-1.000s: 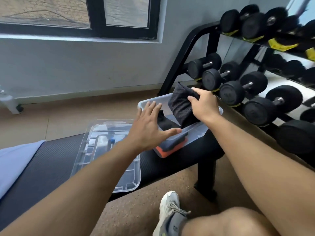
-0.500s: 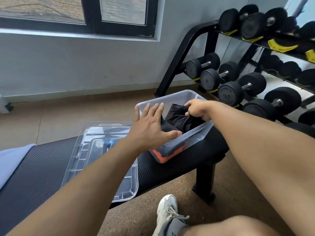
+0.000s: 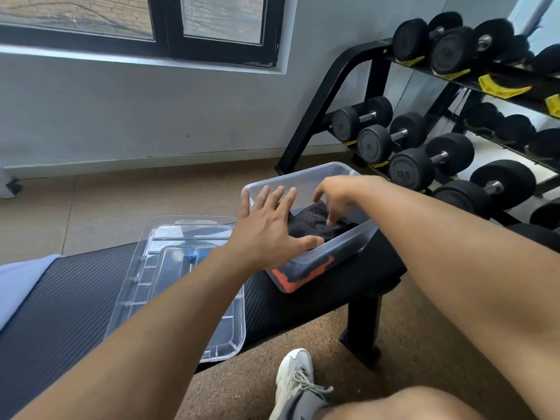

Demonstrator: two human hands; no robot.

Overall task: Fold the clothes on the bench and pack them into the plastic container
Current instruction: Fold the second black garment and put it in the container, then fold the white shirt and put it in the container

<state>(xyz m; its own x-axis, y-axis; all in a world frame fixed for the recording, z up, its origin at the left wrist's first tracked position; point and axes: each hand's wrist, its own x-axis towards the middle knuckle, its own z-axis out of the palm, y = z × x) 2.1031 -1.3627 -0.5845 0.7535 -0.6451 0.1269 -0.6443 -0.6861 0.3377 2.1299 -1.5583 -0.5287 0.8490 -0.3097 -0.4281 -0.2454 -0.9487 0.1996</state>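
A clear plastic container (image 3: 306,173) stands on the right end of the black bench (image 3: 78,286). Folded dark clothes (image 3: 315,221) lie inside it, with an orange and black piece (image 3: 298,275) at the bottom front. My left hand (image 3: 269,228) is spread flat over the container's near left rim, thumb touching the dark cloth. My right hand (image 3: 336,197) reaches into the container from the right, fingers apart, with fingertips pressing down on the black mesh garment. A light blue garment (image 3: 18,283) lies at the bench's left end.
The container's clear lid (image 3: 181,286) lies on the bench to the left of the container. A black dumbbell rack (image 3: 424,140) stands close behind and to the right. My shoe (image 3: 295,380) and knee are on the brown floor in front of the bench.
My right hand lowered the black mesh garment into the container, let go of it, and now presses it down with open fingers. My left hand stayed on the rim.
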